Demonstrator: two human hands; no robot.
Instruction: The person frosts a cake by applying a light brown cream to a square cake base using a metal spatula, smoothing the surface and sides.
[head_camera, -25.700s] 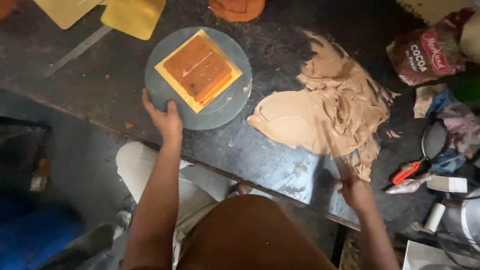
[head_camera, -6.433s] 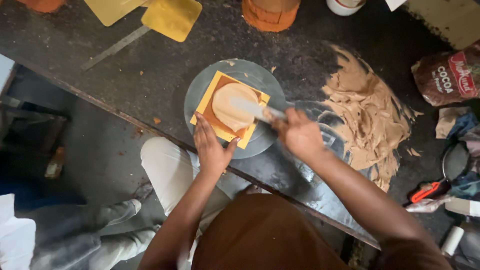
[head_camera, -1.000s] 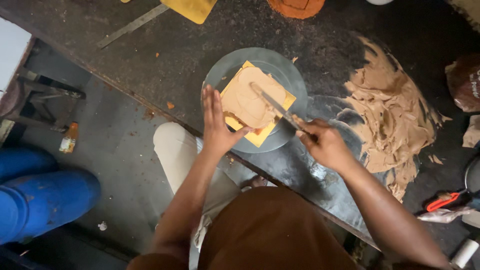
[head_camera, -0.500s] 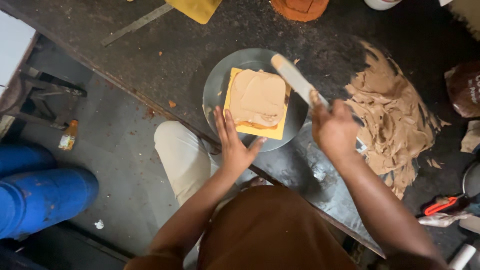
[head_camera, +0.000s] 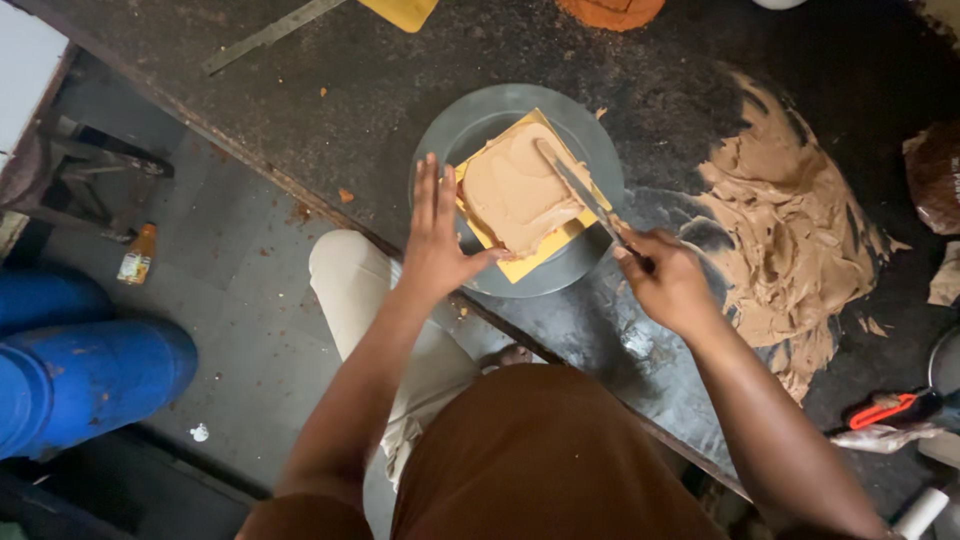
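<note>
A square cake covered in tan frosting (head_camera: 515, 188) sits on a yellow square board (head_camera: 532, 262), which rests on a round grey turntable (head_camera: 465, 130) at the table's near edge. My left hand (head_camera: 436, 240) lies flat with spread fingers on the turntable's left rim, thumb touching the board. My right hand (head_camera: 668, 282) grips the handle of a long metal spatula (head_camera: 575, 185), whose blade lies across the cake's right side.
A large smear of tan frosting (head_camera: 785, 230) covers the dark table (head_camera: 370, 90) to the right. A yellow board (head_camera: 400, 12) and metal ruler (head_camera: 270, 35) lie at the back. A red-handled cutter (head_camera: 885, 410) sits far right. Blue drums (head_camera: 80, 370) stand on the floor at left.
The spatula has come down from above the turntable's right edge onto the cake's right side. My left hand has slid up along the turntable's left rim.
</note>
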